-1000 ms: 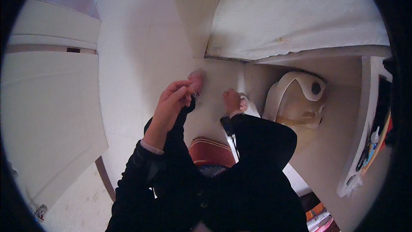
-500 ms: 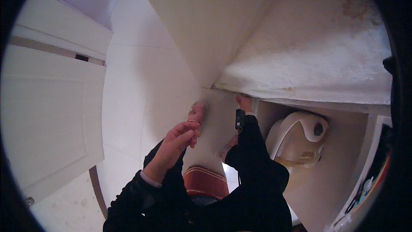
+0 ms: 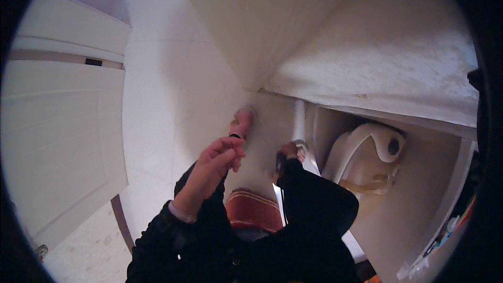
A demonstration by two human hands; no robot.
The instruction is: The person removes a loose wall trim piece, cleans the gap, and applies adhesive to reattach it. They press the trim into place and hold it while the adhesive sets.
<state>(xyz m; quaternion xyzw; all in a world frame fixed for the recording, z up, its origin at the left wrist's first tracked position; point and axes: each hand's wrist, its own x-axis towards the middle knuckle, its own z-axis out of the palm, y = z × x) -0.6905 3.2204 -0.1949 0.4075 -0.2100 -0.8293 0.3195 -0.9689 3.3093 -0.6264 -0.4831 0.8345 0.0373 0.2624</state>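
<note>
My left hand (image 3: 212, 167) is held out in front of me with its fingers loosely bent and a little apart; nothing shows in it. My right hand (image 3: 288, 150) is low, over the floor beside the open shelf compartment, and blurred. Its fingers are at the rounded grey-white end of a long white strip-like thing (image 3: 299, 118) standing near the compartment's side. Whether they grip it cannot be made out. Past my left hand, one foot in a pink slipper (image 3: 242, 121) stands on the floor.
On the right, a cream rounded appliance (image 3: 369, 160) with a dark round knob sits in the compartment. A pale, stained surface (image 3: 387, 68) lies above it. White panelled door (image 3: 57, 131) on the left, reddish mat or stool top (image 3: 251, 212) below me.
My right hand has drawn back toward me from the far corner of the compartment. The long white strip now shows beside it. My left hand has hardly moved.
</note>
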